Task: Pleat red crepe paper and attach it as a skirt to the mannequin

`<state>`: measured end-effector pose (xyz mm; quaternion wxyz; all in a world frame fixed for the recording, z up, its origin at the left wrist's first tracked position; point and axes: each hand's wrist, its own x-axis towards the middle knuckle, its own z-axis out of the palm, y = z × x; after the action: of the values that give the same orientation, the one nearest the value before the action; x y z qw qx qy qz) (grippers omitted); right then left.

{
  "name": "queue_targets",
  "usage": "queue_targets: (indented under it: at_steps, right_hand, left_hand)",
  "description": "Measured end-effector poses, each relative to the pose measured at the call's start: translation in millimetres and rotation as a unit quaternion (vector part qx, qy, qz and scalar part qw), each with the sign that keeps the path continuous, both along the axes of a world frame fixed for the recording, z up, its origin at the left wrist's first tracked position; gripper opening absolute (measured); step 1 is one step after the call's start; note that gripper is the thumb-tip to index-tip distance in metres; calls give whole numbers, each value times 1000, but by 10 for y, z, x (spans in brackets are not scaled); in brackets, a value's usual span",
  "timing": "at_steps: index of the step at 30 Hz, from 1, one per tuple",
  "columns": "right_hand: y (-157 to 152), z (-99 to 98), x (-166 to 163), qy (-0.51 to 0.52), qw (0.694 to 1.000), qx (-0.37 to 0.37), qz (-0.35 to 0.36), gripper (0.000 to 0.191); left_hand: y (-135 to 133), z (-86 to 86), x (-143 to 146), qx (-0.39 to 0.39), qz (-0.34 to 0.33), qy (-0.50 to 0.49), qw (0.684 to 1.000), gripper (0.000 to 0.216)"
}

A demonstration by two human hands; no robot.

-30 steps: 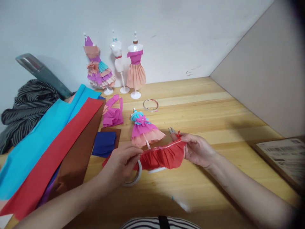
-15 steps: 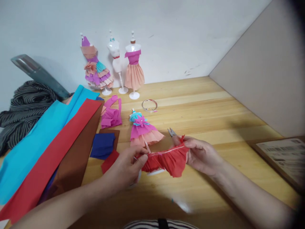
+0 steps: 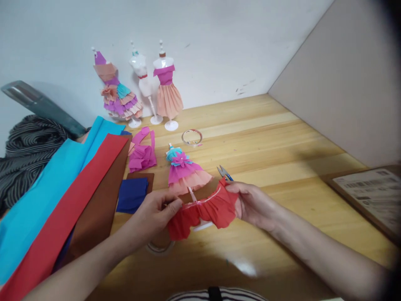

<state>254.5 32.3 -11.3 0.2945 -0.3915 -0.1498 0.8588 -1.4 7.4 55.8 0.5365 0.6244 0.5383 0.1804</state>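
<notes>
A strip of gathered red crepe paper (image 3: 216,211) with a pale line along its upper edge is stretched between my hands. My left hand (image 3: 161,213) pinches its left end, and my right hand (image 3: 253,205) grips the right end. Behind the strip lies a small mannequin (image 3: 190,175) in a turquoise, magenta and peach paper dress with a magenta flower; the strip partly covers its stand. Thread snips (image 3: 224,172) with a blue handle lie just beyond my right hand, their handle partly hidden.
Three mannequins stand along the wall, including one in a peach skirt (image 3: 169,98). Clear round dish (image 3: 192,137) sits mid-table. Left are folded blue paper (image 3: 133,194), magenta scraps (image 3: 142,154), long red (image 3: 78,200) and turquoise (image 3: 46,188) sheets. A cardboard box (image 3: 369,200) is at right.
The red strip's left part now hangs free below my left hand, and its upper edge sags more. Both hands appear slightly further left, as does the whole view.
</notes>
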Motion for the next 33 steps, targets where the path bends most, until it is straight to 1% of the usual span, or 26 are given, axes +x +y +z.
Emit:
queue_targets:
  at_steps: [3, 6, 11, 15, 16, 18, 21, 24, 27, 29, 30, 31, 32, 33]
  right_hand:
    - [-40, 20, -45, -43, 998, -44, -27, 16]
    - [-84, 93, -82, -70, 996, -31, -39, 14]
    - [-131, 175, -107, -64, 996, 9, -67, 12]
    - [-147, 173, -105, -49, 996, 9, -77, 13]
    - [-149, 171, -104, -45, 996, 7, -80, 14]
    - [-150, 169, -104, -41, 996, 2, -82, 15]
    - [-159, 172, -108, -52, 995, 6, -86, 19]
    - [-189, 183, -90, -83, 993, 39, -79, 26]
    - [-246, 175, -21, -129, 985, 102, -56, 36]
    - [-299, 143, 49, -161, 972, 168, -43, 50]
    - [-329, 121, 85, -182, 959, 213, -33, 56]
    - [-360, 98, 119, -215, 939, 267, -21, 60]
    - [-390, 78, 146, -264, 906, 332, -6, 61]
    - [-417, 64, 166, -327, 854, 406, 10, 61]
  left_hand:
    - [36, 9, 21, -3, 2, -9, 1000, 32]
    - [37, -7, 23, 15, -3, 22, 1000, 31]
    - [-44, -21, 8, 81, -44, 130, 987, 32]
    - [-135, -14, -23, 189, -37, 202, 960, 40]
    - [-149, -10, -33, 204, -36, 221, 953, 41]
    - [-160, 1, -51, 205, -42, 250, 945, 40]
    - [-120, 14, -61, 164, -66, 248, 952, 35]
    - [-35, 16, -47, 93, -69, 194, 974, 33]
    - [50, -7, -29, 14, -42, 106, 993, 30]
    - [91, -37, -20, -32, -17, 48, 998, 29]
    - [105, -52, -14, -59, -6, 25, 998, 29]
    - [116, -66, -7, -88, 4, 7, 996, 31]
    - [124, -78, 2, -119, 12, -7, 993, 33]
    - [129, -88, 11, -149, 19, -17, 989, 36]
